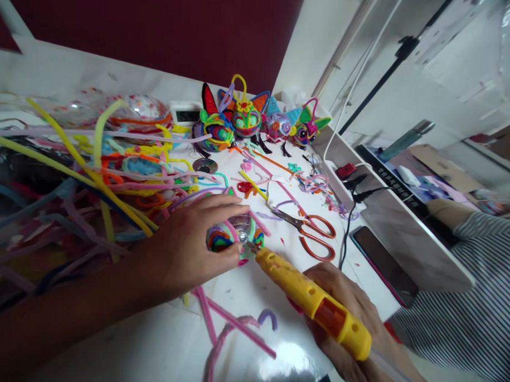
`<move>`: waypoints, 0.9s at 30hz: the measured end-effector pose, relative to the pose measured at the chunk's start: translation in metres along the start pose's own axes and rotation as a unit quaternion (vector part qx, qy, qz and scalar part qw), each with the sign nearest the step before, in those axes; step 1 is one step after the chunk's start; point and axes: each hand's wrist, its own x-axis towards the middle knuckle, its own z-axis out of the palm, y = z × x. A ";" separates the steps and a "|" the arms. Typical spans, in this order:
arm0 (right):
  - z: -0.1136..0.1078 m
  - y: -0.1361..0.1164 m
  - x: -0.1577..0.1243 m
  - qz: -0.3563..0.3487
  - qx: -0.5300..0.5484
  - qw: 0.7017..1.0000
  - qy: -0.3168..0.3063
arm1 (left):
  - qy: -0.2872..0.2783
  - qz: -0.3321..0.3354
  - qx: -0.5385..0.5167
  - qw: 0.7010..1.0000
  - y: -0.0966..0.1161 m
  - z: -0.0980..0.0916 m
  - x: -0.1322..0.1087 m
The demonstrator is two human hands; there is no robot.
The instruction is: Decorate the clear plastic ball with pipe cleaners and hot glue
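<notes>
My left hand is wrapped round a clear ball covered in coloured pipe-cleaner swirls, holding it down on the white table. My right hand grips a yellow glue gun with an orange window. Its metal tip touches the ball's right side. Pink and purple pipe cleaners lie on the table just below the ball.
A big heap of loose pipe cleaners fills the left. Several finished cat-eared balls stand at the back. Orange-handled scissors, a phone, a power strip and another person's striped sleeve are on the right.
</notes>
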 end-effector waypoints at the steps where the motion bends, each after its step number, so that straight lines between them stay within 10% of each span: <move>1: 0.000 0.000 0.000 -0.001 -0.003 1.000 0.004 | -0.004 -0.004 0.001 1.000 0.001 -0.001 0.001; 27: 0.006 -0.001 0.004 0.086 0.044 0.994 0.043 | 0.002 0.003 0.009 1.000 0.000 -0.001 0.000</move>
